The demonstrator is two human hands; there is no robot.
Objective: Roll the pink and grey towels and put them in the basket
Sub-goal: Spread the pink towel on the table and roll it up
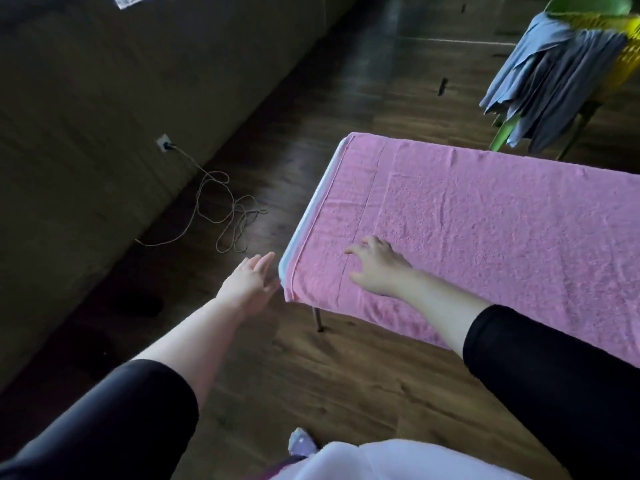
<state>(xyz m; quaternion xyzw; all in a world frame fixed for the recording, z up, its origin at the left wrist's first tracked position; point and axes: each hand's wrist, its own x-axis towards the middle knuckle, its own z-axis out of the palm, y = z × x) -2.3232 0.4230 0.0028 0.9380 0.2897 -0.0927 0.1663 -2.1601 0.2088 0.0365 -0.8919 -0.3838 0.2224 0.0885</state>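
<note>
Right hand (375,268) rested on the pink towel (502,220), fingers (372,241) spread; left hand (251,282) hovered beside the counter (302,230), fingers straight

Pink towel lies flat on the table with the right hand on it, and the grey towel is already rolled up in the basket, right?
Not quite. The head view shows the grey towel unrolled, draped over the side of the yellow basket. The rest holds: the pink towel lies flat on the table, right hand on it.

One head-worn wide-angle view, facing forward and steeply down, close above the left end of the desk (311,211), wooden floor (346,375) beneath, wall (86,116) running along the left edge
</note>
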